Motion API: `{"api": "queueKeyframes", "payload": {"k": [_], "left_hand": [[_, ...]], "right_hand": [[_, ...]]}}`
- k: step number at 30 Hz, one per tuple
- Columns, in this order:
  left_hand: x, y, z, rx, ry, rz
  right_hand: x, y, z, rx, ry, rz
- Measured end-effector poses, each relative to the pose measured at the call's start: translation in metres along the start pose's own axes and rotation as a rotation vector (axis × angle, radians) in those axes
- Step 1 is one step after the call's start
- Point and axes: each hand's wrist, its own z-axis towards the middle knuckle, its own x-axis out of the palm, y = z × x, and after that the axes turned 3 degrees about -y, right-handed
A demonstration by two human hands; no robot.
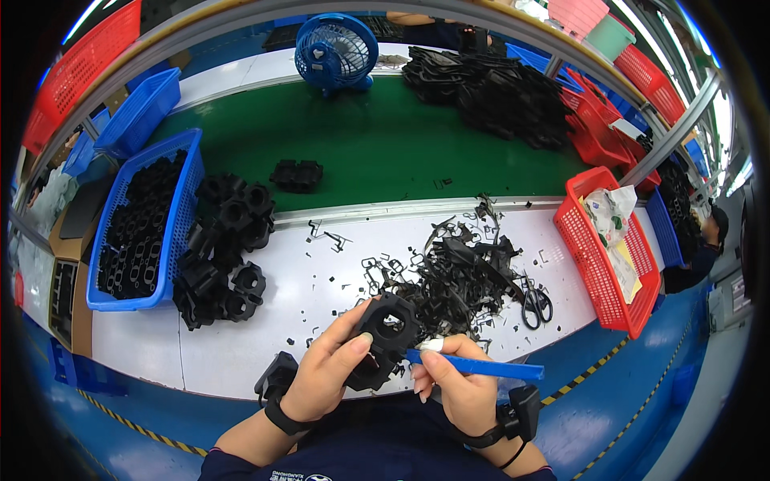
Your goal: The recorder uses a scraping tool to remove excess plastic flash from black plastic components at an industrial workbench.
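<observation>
My left hand (330, 365) is closed round a black moulded part (391, 317) with two ring-like openings, held tilted over the table's near edge. A long, flat blue-handled tool (489, 368) is pinched in my right hand (461, 377). Its front end meets the part's right side, and whatever tip it has is hidden there. White wrapping covers one fingertip of the right hand. Just beyond both hands spreads a heap of thin black scraps (457, 280). Black-handled scissors (533, 305) lie at the heap's right.
Similar black parts (228, 212) are piled at left, beside a blue basket (186, 172) of black pieces. One pair-shaped part (297, 175) sits on the green mat (241, 136). Farther back are a blue fan (335, 52) and black strips (497, 88). A red basket (597, 276) borders the right.
</observation>
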Motion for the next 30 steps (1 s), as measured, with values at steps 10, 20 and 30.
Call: {"api": "queueKeyframes", "payload": {"k": [10,20,30], "left_hand": [[-0.004,0.004,0.003,-0.172,0.107,-0.402],[0.008,0.009,0.01,-0.307,0.178,-0.444],[0.02,0.006,0.013,-0.126,-0.062,-0.28]], "right_hand": [[-0.009,-0.023,0.017,0.325,0.235,0.732],[-0.009,-0.031,0.014,0.325,0.519,1.23],[-0.054,-0.012,0.032,-0.172,0.066,0.623]]}}
